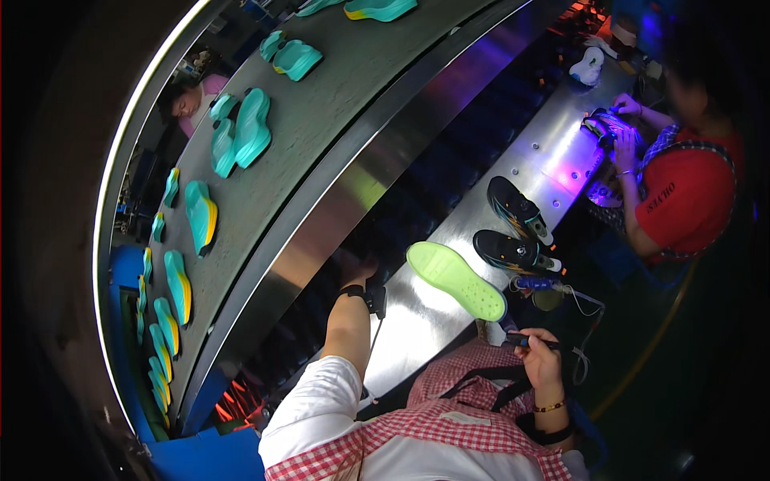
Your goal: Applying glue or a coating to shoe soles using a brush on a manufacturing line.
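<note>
My left hand point(358, 271) reaches past the steel bench's edge into the dark gap beside the conveyor; its fingers are lost in shadow. In my right hand point(541, 365) is a slim black-handled tool point(520, 340), held near the bench's near edge. The tool's tip is too unclear to name its kind. A pale green shoe sole point(457, 280) lies on the bench between my hands, apart from both. Just beyond it rest two black shoe uppers point(513, 252) point(515, 207), side by side.
A curved conveyor point(321, 104) at left carries several teal and yellow soles point(200, 216). The steel bench point(413, 333) runs toward a co-worker in red point(690, 192), who handles a shoe under violet light. A blue cylindrical fitting point(536, 284) with a cord sits at the bench's right edge.
</note>
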A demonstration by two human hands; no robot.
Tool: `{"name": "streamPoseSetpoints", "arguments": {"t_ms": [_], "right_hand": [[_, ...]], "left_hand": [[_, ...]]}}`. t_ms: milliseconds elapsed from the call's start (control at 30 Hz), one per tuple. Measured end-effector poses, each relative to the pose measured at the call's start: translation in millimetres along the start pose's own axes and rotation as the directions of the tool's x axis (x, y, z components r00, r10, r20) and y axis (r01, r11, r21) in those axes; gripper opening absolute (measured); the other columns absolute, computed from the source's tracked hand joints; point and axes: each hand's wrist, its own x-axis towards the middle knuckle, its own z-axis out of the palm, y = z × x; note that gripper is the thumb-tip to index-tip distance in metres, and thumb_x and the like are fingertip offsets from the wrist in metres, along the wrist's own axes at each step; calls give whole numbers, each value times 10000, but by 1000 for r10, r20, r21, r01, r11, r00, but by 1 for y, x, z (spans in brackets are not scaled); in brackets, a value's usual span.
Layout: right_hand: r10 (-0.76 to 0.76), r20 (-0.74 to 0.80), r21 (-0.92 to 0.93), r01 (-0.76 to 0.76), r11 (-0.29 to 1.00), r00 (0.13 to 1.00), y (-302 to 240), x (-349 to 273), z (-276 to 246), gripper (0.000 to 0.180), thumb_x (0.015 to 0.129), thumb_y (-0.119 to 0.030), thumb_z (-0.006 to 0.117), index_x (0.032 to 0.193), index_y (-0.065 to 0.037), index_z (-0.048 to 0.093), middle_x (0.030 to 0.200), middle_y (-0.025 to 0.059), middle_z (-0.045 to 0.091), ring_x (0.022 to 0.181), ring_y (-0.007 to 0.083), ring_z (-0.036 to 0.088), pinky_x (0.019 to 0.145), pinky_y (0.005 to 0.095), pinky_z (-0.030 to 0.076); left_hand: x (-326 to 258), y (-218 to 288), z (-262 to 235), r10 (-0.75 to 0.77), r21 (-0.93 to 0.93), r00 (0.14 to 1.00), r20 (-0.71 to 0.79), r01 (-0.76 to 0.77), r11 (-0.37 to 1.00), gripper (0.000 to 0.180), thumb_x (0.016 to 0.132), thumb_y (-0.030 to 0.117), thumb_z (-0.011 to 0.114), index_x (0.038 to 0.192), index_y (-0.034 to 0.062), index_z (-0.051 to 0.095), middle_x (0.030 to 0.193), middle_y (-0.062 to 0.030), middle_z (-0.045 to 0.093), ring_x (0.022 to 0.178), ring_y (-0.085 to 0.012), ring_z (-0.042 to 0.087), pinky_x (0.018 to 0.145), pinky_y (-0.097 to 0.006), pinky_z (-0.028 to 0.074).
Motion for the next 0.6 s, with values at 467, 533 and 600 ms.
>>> {"name": "streamPoseSetpoints", "arguments": {"t_ms": [467, 533, 600], "right_hand": [[33, -55, -45, -35, 998, 998, 9, 20, -14, 168, 806, -47, 512, 937, 38, 573, 955, 220, 607, 693, 182, 587, 651, 267, 471], [36, -65, -76, -41, 996, 997, 8, 18, -17, 171, 807, -47, 510, 940, 41, 572, 960, 220, 606, 694, 182, 588, 655, 264, 474], [44, -77, -83, -50, 995, 996, 6, 18, -19, 172, 808, -46, 508, 941, 43, 571, 960, 220, 605, 694, 182, 589, 657, 263, 476]], "left_hand": [[38, -22, 50, -133, -909, 904, 405, 414, 47, 383, 733, 341, 524, 1040, 111, 524, 993, -68, 545, 936, -265, 524, 777, -462, 441], [32, 19, 47, -228, -879, 850, 476, 464, -107, 349, 757, 328, 488, 1025, 108, 533, 969, -73, 550, 908, -268, 531, 766, -464, 442], [31, 32, 42, -268, -811, 775, 572, 485, -327, 340, 748, 324, 493, 989, 91, 553, 915, -91, 558, 861, -258, 540, 759, -453, 444]]}}
